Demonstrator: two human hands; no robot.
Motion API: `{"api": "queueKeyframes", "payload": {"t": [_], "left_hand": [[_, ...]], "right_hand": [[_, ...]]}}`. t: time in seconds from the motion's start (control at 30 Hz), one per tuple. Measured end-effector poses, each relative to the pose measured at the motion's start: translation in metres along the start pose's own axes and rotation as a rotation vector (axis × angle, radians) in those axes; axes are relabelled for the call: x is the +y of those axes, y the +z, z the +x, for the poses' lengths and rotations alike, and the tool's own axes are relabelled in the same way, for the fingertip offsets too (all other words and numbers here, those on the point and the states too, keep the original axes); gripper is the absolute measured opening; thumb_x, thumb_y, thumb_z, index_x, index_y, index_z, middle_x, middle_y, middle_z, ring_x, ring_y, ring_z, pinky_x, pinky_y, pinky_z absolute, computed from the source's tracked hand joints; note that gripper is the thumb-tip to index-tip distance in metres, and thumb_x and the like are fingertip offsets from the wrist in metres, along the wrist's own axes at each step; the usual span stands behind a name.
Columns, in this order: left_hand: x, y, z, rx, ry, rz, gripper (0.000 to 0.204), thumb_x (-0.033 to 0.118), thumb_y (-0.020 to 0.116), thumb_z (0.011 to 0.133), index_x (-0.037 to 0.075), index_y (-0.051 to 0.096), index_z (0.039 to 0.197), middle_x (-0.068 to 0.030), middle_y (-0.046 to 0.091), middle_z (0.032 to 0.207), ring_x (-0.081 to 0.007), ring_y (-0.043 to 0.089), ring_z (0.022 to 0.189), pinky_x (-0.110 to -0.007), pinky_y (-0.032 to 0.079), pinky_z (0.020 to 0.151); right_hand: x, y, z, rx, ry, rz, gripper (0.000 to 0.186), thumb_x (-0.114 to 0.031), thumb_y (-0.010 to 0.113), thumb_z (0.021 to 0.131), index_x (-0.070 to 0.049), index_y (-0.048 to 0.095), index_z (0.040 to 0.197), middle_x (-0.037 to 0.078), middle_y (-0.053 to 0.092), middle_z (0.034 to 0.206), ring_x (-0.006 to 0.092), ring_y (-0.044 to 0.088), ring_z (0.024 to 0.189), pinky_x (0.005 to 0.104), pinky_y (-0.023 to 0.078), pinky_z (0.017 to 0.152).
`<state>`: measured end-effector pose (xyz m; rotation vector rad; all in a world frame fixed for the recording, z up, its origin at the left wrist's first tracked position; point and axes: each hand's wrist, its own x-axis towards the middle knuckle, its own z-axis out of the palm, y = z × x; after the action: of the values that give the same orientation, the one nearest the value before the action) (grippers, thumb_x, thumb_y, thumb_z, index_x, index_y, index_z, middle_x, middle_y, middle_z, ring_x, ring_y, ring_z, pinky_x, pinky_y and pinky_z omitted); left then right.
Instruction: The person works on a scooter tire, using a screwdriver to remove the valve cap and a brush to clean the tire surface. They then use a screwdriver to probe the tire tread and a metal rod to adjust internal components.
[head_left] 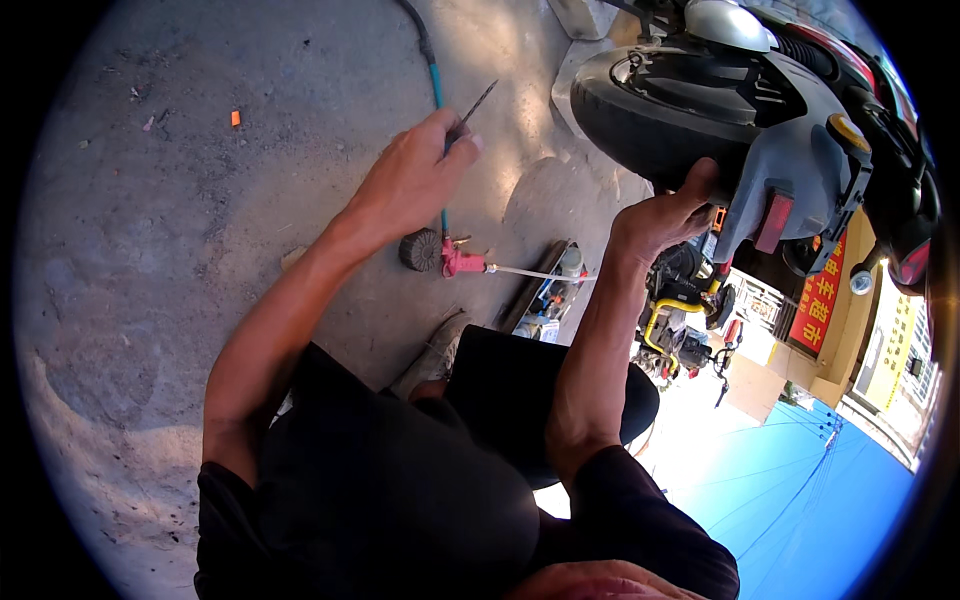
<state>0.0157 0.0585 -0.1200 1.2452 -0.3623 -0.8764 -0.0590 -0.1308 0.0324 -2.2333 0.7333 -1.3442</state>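
Observation:
In my left hand (415,180), closed, is a thin dark rod-like tool (484,102). Its narrow tip points up and to the right, and the twisted look of its shaft resembles a spiral reamer; its handle end is hidden in my fingers. My right hand (655,225) grips the lower side of a black scooter tyre (640,130), thumb up and the fingers mostly out of sight behind it. A grey rear mudguard (790,150) with a red reflector (773,220) borders the wheel on the right.
Below my left hand lies a red air tool (460,262) on a teal hose (437,88), beside a round ridged black object (420,250). A tray of tools (545,290) stands near my knee. Another parked two-wheeler (680,310) is beyond my right forearm. An orange scrap (235,118) lies on the concrete.

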Motion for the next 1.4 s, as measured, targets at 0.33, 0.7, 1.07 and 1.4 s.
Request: {"api": "queueKeyframes", "payload": {"t": [0.33,0.7,1.07,1.4], "left_hand": [[-0.023,0.005,0.007,-0.032,-0.006,-0.109,0.031,0.03,0.056,0.106,0.003,0.057,0.091,0.0006,0.053,0.071,-0.0087,0.048,0.056,-0.029,0.04,0.052],[0.0,0.009,0.017,-0.105,0.019,-0.092,0.034,0.028,0.061,0.101,-0.004,0.067,0.113,-0.007,0.068,0.087,-0.0156,0.06,0.08,-0.036,0.049,0.075],[-0.007,0.038,0.051,-0.251,-0.059,-0.583,0.05,0.01,0.06,0.099,-0.002,0.052,0.147,-0.0079,0.073,0.116,-0.0077,0.053,0.061,-0.027,0.046,0.054],[0.011,0.064,0.047,-0.422,-0.084,-0.646,0.057,0.003,0.053,0.1,0.002,0.045,0.156,-0.0085,0.069,0.095,-0.0101,0.055,0.061,-0.028,0.05,0.06]], "right_hand": [[-0.018,-0.003,0.002,0.101,0.172,-0.065,0.062,-0.054,0.052,0.102,-0.014,0.044,0.149,0.009,0.051,0.141,0.0243,0.053,0.126,0.0473,0.047,0.092],[-0.009,-0.003,0.019,-0.024,-0.002,0.087,0.069,-0.059,0.045,0.103,-0.019,0.039,0.159,0.011,0.04,0.163,0.0314,0.043,0.146,0.0501,0.03,0.123],[-0.022,0.008,0.026,0.034,-0.074,0.074,0.083,-0.071,0.051,0.098,-0.018,0.039,0.16,0.014,0.041,0.163,0.0348,0.047,0.145,0.0527,0.032,0.126],[-0.006,-0.014,-0.015,-0.128,0.066,0.152,0.085,-0.056,0.072,0.094,-0.005,0.04,0.154,0.019,0.046,0.156,0.0348,0.047,0.143,0.0557,0.038,0.122]]}}
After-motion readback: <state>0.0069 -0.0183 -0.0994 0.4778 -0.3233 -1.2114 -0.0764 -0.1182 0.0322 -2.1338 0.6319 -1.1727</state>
